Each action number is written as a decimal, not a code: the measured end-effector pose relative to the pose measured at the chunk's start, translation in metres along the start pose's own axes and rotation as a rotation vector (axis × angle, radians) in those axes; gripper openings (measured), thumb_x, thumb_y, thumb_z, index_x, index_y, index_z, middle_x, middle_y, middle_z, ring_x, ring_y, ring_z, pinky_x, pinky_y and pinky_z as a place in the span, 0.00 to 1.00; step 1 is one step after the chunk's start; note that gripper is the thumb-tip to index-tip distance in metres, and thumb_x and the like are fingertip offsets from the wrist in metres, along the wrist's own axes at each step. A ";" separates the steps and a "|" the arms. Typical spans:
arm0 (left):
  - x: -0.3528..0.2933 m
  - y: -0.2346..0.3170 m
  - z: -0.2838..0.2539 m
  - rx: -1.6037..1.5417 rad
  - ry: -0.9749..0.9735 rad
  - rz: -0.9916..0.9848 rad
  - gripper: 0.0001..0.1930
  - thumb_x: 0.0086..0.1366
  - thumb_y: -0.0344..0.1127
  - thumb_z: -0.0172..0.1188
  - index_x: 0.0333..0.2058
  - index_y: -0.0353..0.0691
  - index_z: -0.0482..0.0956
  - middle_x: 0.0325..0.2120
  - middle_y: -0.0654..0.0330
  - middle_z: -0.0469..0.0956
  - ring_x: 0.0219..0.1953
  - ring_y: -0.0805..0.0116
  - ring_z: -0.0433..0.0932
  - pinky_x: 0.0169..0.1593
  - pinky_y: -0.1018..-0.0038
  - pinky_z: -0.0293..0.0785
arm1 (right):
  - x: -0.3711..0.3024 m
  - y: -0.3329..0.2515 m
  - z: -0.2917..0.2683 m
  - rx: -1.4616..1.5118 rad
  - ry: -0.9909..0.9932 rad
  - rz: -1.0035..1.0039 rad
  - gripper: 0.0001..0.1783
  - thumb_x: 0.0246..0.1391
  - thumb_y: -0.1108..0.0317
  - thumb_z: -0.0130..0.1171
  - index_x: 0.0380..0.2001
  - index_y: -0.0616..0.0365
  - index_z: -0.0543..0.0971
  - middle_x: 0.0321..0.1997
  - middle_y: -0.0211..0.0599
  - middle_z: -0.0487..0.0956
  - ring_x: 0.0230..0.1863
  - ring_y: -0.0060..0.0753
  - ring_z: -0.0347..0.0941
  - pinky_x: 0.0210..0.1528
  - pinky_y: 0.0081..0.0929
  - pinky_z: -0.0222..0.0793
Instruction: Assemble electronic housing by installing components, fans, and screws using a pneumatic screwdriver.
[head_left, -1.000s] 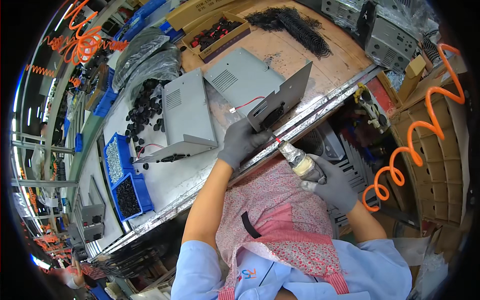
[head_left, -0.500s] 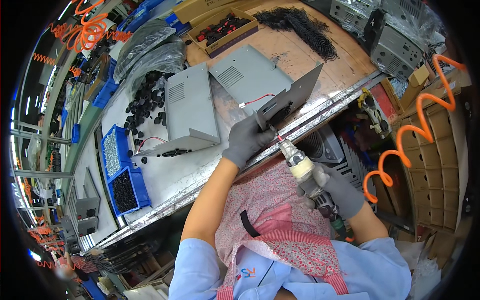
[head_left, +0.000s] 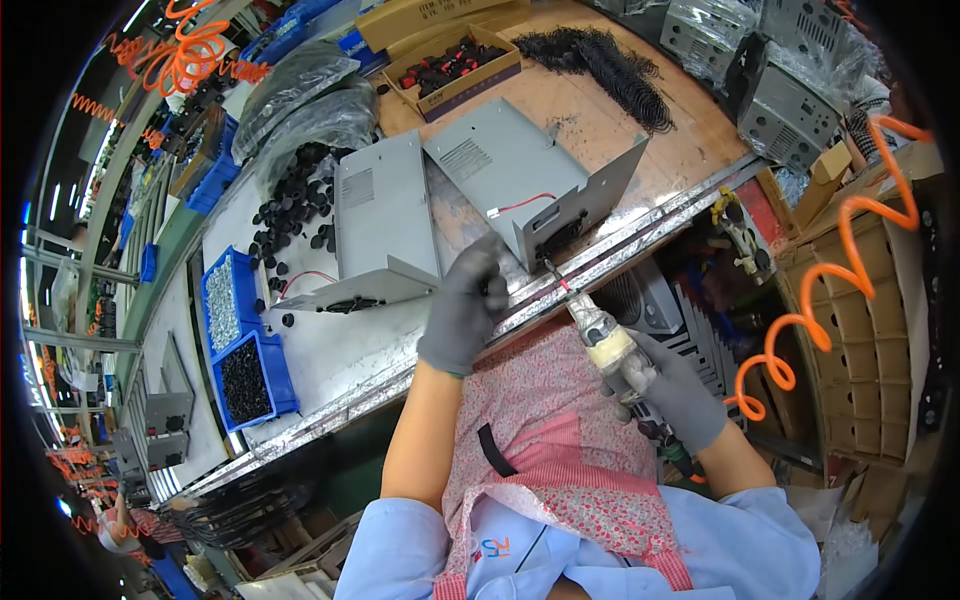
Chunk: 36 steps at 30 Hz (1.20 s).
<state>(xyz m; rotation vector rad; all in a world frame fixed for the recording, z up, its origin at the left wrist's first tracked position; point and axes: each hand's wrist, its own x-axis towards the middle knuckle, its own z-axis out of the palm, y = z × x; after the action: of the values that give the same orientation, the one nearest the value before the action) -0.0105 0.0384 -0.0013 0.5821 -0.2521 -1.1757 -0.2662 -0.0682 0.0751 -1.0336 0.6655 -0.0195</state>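
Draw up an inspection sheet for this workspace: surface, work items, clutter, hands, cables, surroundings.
Surface: workbench, scuffed, metal-edged.
Work items: left vented grey panel and right vented grey panel, each with a black fan; power screwdriver, bit near the right fan, contact unclear.
Clutter: loose round black plastic parts, black wirework heap, open carton of red-and-black parts, two blue bins of small fasteners.
Left hand: gloved, fingers curled near right panel; contents hidden.
Right hand: gloved, gripping screwdriver.
Cables: red lead at each panel; orange coiled hose.
Surroundings: cardboard dividers, grey casings with plastic wrap.

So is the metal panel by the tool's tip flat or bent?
The metal panel is bent: one slotted side lies on the table, the other stands up.
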 end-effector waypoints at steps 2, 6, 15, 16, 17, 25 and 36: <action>-0.011 -0.002 -0.008 -0.388 0.074 -0.039 0.17 0.67 0.37 0.51 0.48 0.31 0.70 0.41 0.49 0.75 0.45 0.57 0.75 0.50 0.71 0.75 | 0.000 0.010 0.001 -0.023 0.009 0.004 0.30 0.59 0.64 0.53 0.62 0.61 0.60 0.39 0.35 0.73 0.35 0.23 0.71 0.30 0.23 0.73; -0.025 -0.003 0.016 -0.345 0.270 -0.019 0.16 0.70 0.34 0.45 0.48 0.26 0.66 0.44 0.43 0.72 0.49 0.50 0.74 0.56 0.61 0.75 | 0.010 0.015 0.008 -0.066 -0.008 0.023 0.31 0.57 0.68 0.52 0.63 0.61 0.58 0.39 0.35 0.72 0.35 0.21 0.71 0.30 0.21 0.72; -0.038 -0.011 0.006 -0.232 0.205 -0.092 0.17 0.70 0.31 0.44 0.53 0.26 0.63 0.44 0.47 0.71 0.39 0.64 0.74 0.39 0.77 0.76 | 0.014 0.022 0.011 -0.157 -0.113 -0.120 0.35 0.55 0.67 0.54 0.63 0.65 0.56 0.36 0.36 0.72 0.27 0.19 0.70 0.30 0.20 0.71; -0.039 -0.010 0.001 -0.244 0.169 -0.127 0.16 0.70 0.33 0.45 0.52 0.28 0.65 0.40 0.52 0.72 0.33 0.69 0.74 0.31 0.81 0.74 | 0.013 0.022 0.011 -0.155 -0.118 -0.117 0.35 0.55 0.68 0.54 0.63 0.66 0.56 0.36 0.37 0.72 0.26 0.19 0.70 0.30 0.20 0.71; -0.040 -0.010 -0.001 -0.256 0.132 -0.162 0.15 0.71 0.35 0.45 0.51 0.31 0.66 0.37 0.56 0.74 0.26 0.75 0.73 0.23 0.86 0.71 | 0.012 0.022 0.012 -0.152 -0.124 -0.113 0.35 0.55 0.68 0.54 0.63 0.66 0.56 0.37 0.37 0.72 0.26 0.19 0.70 0.29 0.20 0.71; -0.041 -0.012 0.027 -0.041 0.175 -0.135 0.17 0.68 0.50 0.51 0.40 0.40 0.70 0.15 0.70 0.65 0.09 0.82 0.55 0.12 0.85 0.51 | 0.008 0.020 0.017 -0.236 -0.131 -0.066 0.35 0.55 0.67 0.55 0.63 0.66 0.57 0.37 0.37 0.74 0.25 0.18 0.71 0.29 0.19 0.71; -0.039 -0.016 0.021 0.345 0.161 -0.016 0.24 0.63 0.54 0.57 0.41 0.35 0.71 0.15 0.68 0.66 0.10 0.81 0.55 0.14 0.84 0.50 | 0.012 0.024 0.011 -0.068 -0.144 0.019 0.34 0.54 0.70 0.54 0.63 0.65 0.58 0.33 0.34 0.74 0.25 0.18 0.71 0.28 0.18 0.71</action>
<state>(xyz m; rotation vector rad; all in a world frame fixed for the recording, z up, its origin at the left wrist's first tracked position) -0.0478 0.0635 0.0120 0.9784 -0.3154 -1.1006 -0.2577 -0.0507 0.0534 -1.0833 0.5480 0.0940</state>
